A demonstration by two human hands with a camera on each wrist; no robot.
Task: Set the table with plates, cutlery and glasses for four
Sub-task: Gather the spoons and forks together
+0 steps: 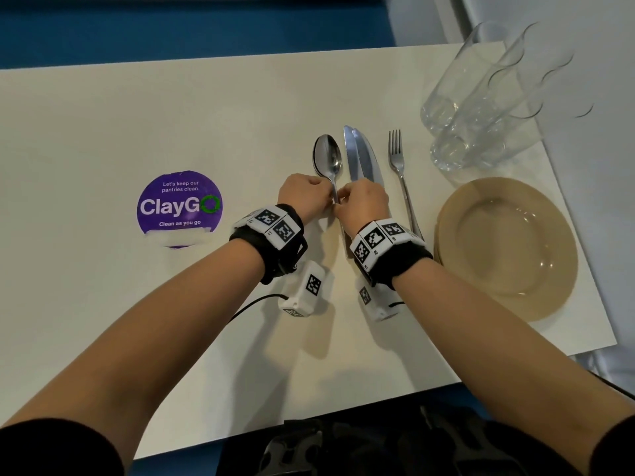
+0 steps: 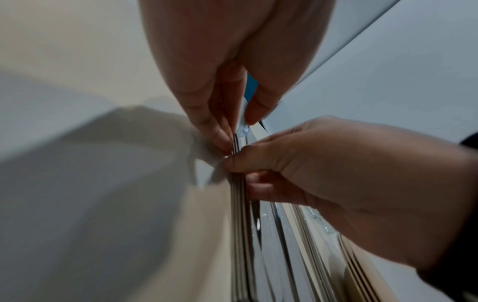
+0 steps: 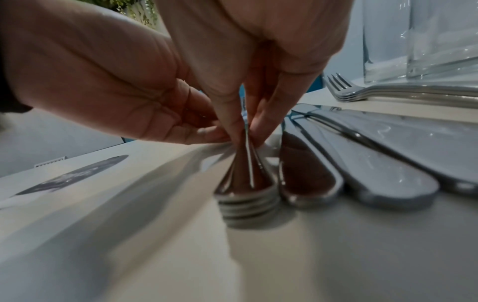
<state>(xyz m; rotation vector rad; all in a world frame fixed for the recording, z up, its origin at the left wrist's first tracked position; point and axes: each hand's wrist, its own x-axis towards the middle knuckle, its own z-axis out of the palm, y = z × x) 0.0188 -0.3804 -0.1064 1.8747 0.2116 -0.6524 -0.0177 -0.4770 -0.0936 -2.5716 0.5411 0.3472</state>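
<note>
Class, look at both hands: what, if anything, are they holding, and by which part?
Both the left hand and the right hand pinch the stacked spoons at the handles' narrow neck, just below the bowl.

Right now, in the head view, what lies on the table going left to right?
purple ClayGo sticker → stack of spoons, pinched at the handles by the left hand and right hand → knives → forks → stacked tan plates. The glasses stand behind the plates, so I leave them out.

White table [image 1: 103, 132], spoons [image 1: 328, 156], knives [image 1: 364, 156], forks [image 1: 398, 163], glasses [image 1: 481, 108], plates [image 1: 508, 249], purple sticker [image 1: 179, 206]
</note>
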